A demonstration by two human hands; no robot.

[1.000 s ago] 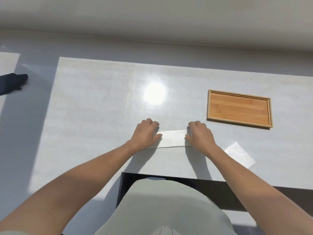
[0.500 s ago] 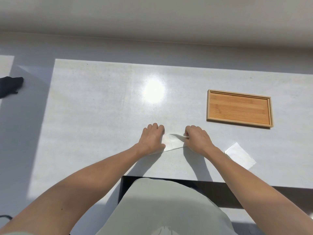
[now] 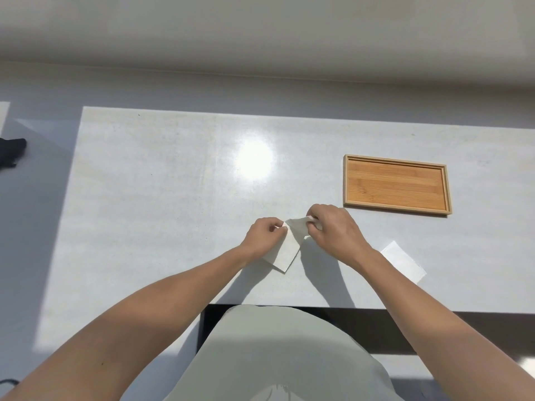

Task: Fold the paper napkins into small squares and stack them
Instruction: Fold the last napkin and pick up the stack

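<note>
Left hand (image 3: 262, 237), right hand (image 3: 333, 227) pinching far corners of paper napkin (image 3: 285, 250); thin, limp, tearable; best gripped at corners.

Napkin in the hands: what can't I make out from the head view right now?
- Held napkin: its layer count and fold lines are too small and washed out.
- Its upper corners: covered by the grip of the left hand and right hand.
- Second napkin on the table: its near-left edge is hidden by the right forearm.
- Dark object: cut off by the left frame edge, unidentifiable.
</note>
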